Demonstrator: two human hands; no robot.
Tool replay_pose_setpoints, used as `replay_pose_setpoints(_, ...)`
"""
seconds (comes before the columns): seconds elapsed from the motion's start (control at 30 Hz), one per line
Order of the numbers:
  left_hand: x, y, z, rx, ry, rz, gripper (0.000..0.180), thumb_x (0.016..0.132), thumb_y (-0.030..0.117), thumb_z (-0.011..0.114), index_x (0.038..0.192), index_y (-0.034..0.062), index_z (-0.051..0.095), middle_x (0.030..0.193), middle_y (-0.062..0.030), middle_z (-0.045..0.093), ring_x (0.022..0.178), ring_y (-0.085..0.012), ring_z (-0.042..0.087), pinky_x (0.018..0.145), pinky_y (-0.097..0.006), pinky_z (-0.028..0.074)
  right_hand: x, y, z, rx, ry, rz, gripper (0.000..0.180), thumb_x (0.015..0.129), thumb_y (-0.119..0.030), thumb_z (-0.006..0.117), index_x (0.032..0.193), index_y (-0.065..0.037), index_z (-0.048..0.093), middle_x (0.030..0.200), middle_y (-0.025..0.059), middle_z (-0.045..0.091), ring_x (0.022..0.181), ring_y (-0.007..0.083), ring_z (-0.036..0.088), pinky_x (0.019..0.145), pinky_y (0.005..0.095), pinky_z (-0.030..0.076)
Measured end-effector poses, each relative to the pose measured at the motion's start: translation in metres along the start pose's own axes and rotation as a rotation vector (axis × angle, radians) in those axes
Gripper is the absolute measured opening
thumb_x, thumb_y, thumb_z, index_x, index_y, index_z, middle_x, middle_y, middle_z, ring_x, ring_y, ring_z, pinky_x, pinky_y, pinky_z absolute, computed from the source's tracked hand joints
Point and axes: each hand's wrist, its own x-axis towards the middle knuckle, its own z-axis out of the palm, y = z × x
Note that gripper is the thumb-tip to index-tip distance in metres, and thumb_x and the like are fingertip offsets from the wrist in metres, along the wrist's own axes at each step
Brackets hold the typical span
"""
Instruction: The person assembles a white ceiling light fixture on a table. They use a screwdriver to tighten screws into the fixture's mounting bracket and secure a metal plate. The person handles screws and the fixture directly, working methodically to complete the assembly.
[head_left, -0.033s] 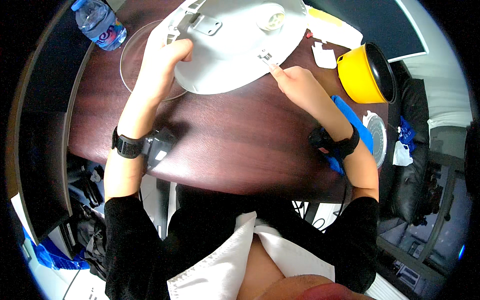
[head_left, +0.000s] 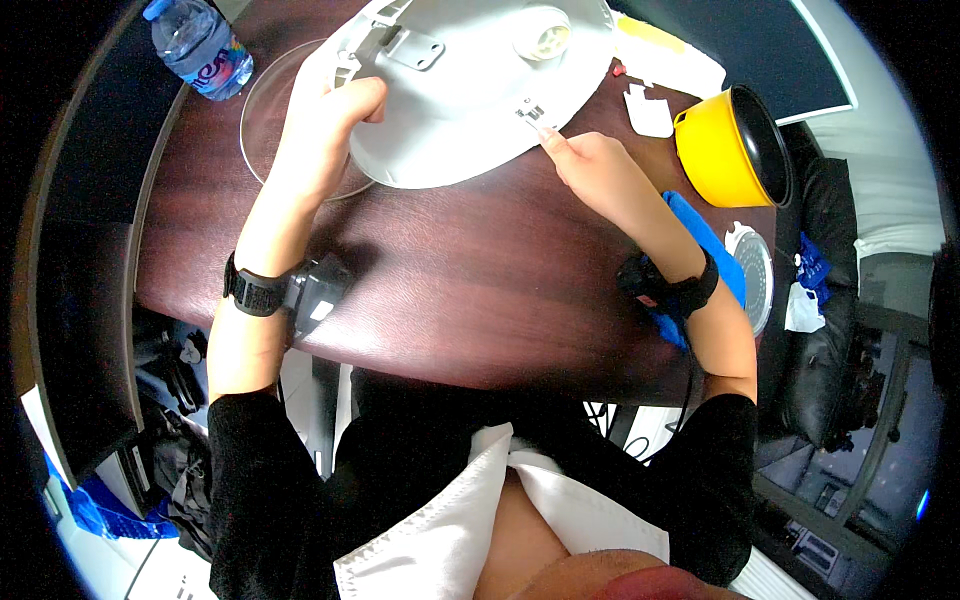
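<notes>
A curved white plastic shell [head_left: 450,110], like an appliance cover, is tilted with its inner side toward me at the far middle of the table. A metal bracket [head_left: 414,50] and a round white fitting [head_left: 548,35] show on that side. My left hand [head_left: 330,130] is closed on the shell's left edge, thumb bent over the inside, other fingers mostly hidden. My right hand [head_left: 595,165] pinches the lower right rim beside small slots; whether something tiny sits between the fingertips is hidden.
A round clear lid [head_left: 252,135] lies partly under my left arm. A water bottle [head_left: 203,50] stands far left. At right are a yellow pot [head_left: 715,150], a small white piece [head_left: 648,112], a blue cloth [head_left: 715,240] and a perforated round plate [head_left: 757,275] on the brown table [head_left: 460,290].
</notes>
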Motion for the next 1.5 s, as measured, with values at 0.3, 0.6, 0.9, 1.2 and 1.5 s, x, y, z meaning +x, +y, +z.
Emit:
replay_pose_setpoints(0.3, -0.002, -0.012, -0.007, -0.037, -0.042, 0.020, 0.043, 0.063, 0.009, 0.045, 0.104, -0.0022, 0.049, 0.068, 0.0013, 0.047, 0.056, -0.0054, 0.039, 0.051, -0.017, 0.032, 0.005, 0.008, -0.002, 0.521, -0.407, 0.189, 0.050, 0.088, -0.043, 0.032, 0.053, -0.009, 0.038, 0.046, 0.0020, 0.034, 0.039, 0.0142, 0.035, 0.039, 0.0275, 0.031)
replay_pose_setpoints(0.6, -0.003, -0.012, -0.005, 0.002, -0.028, 0.092, 0.043, 0.064, 0.008, 0.045, 0.106, -0.0028, 0.049, 0.074, 0.0004, 0.051, 0.061, -0.0057, 0.042, 0.054, -0.019, 0.034, 0.000, 0.011, 0.008, 0.769, -0.510, 0.185, 0.049, 0.089, -0.044, 0.031, 0.053, -0.010, 0.035, 0.044, -0.0021, 0.030, 0.036, 0.0095, 0.031, 0.037, 0.0247, 0.030)
replay_pose_setpoints(0.9, -0.007, 0.000, 0.002, 0.068, -0.051, 0.137, 0.044, 0.064, 0.006, 0.045, 0.106, -0.0034, 0.050, 0.072, 0.0000, 0.052, 0.059, -0.0057, 0.042, 0.052, -0.018, 0.033, -0.013, 0.007, -0.002, -0.556, 0.477, -0.408, 0.041, 0.082, -0.033, 0.049, 0.051, -0.006, 0.053, 0.044, 0.0137, 0.050, 0.039, 0.0297, 0.051, 0.037, 0.0372, 0.040)
replay_pose_setpoints(1.2, -0.007, -0.001, 0.003, 0.091, -0.041, 0.155, 0.043, 0.064, 0.007, 0.045, 0.106, -0.0034, 0.050, 0.073, -0.0002, 0.052, 0.058, -0.0053, 0.043, 0.051, -0.018, 0.034, -0.009, -0.001, 0.002, -0.587, 0.472, -0.360, 0.042, 0.082, -0.034, 0.048, 0.050, -0.007, 0.054, 0.044, 0.0134, 0.050, 0.039, 0.0283, 0.052, 0.037, 0.0357, 0.041)
replay_pose_setpoints(1.5, -0.009, 0.011, 0.010, 0.010, -0.090, 0.170, 0.044, 0.064, 0.009, 0.046, 0.107, -0.0034, 0.050, 0.074, -0.0003, 0.052, 0.058, -0.0053, 0.043, 0.052, -0.018, 0.034, -0.010, 0.002, 0.003, -0.545, 0.431, -0.350, 0.042, 0.082, -0.033, 0.047, 0.052, -0.005, 0.055, 0.046, 0.0151, 0.051, 0.042, 0.0307, 0.053, 0.039, 0.0380, 0.042)
